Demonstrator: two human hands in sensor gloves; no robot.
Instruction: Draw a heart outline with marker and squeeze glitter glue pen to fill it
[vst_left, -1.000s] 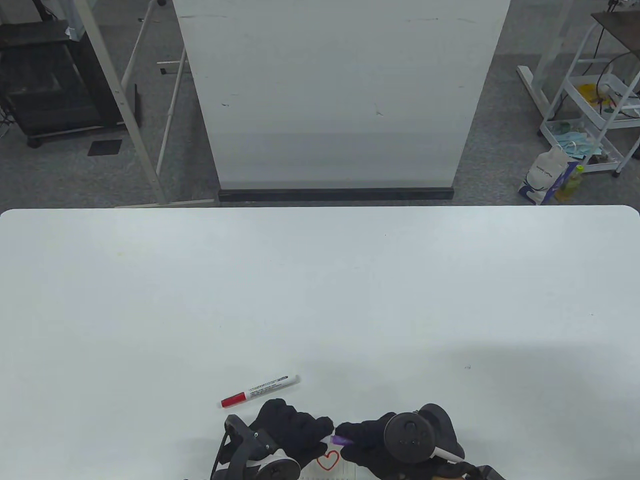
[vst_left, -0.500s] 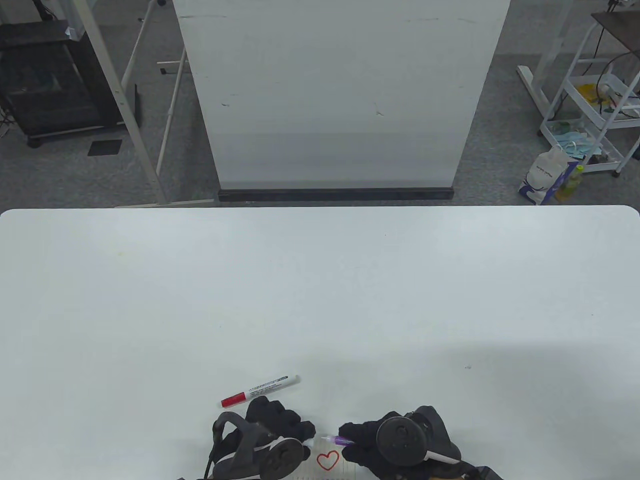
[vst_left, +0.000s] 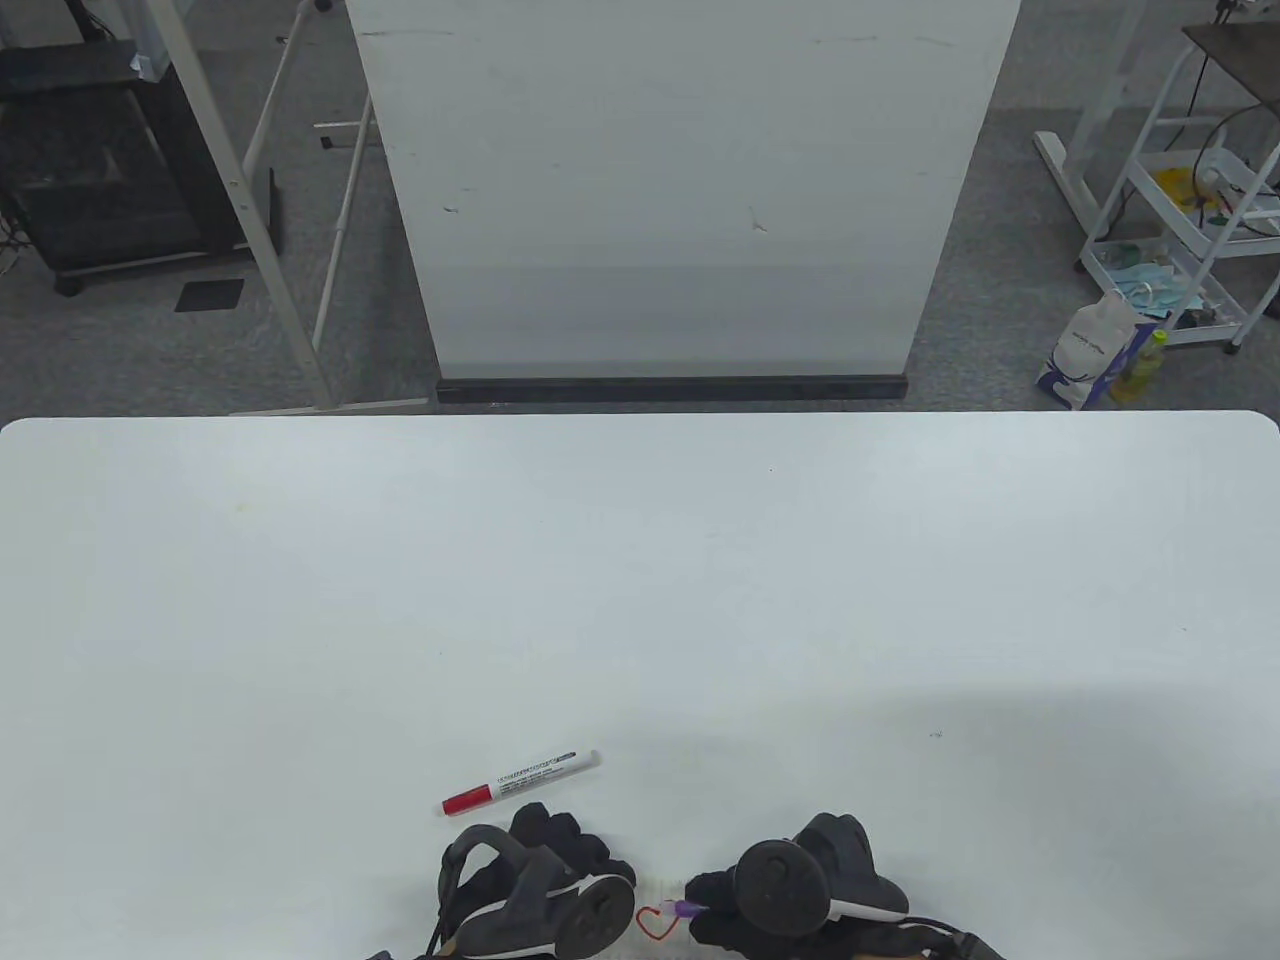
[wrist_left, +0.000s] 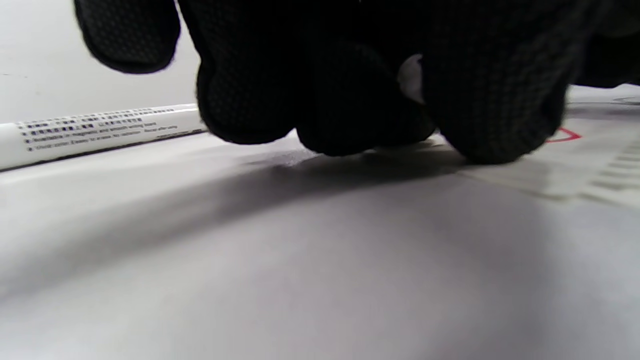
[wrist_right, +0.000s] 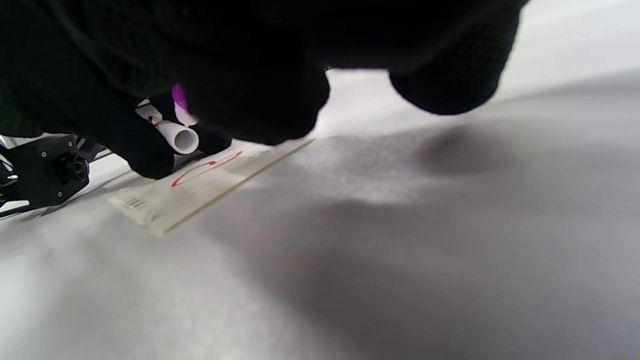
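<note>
Plainly, the white table (vst_left: 640, 600) fills most of the table view, and all the work sits crowded against its bottom edge, just left of centre. There a small paper card (wrist_right: 200, 192) lies flat, with the red heart outline (vst_left: 655, 922) already drawn on it and, as far as can be seen, no glitter inside yet.

The left hand (vst_left: 560, 860) rests beside the card's left edge with its fingers (wrist_left: 500, 100) curled down; a small white thing shows between them in the left wrist view, but I cannot tell whether they pinch anything.

The right hand (vst_left: 725, 905) grips the glitter glue pen (vst_left: 686, 909). Its long axis runs roughly left to right along the bottom of the table view, purple tip pointing left and down at the heart's upper right lobe, white tail trailing toward lower right.

The red-capped marker (vst_left: 520, 781) lies idle above the left hand, tilted, cap toward lower left, barrel toward upper right.

The risks, as I judge them:
- A hard squeeze could flood glue over the red line, since the heart is small beside the nozzle.
- The card looks light; if the left hand is not truly pressing it, the dragging tip could slide it.
- The right hand's own fingers hide the tip from above, so placement may drift outside the outline.
- A glove could smear wet glue.
</note>
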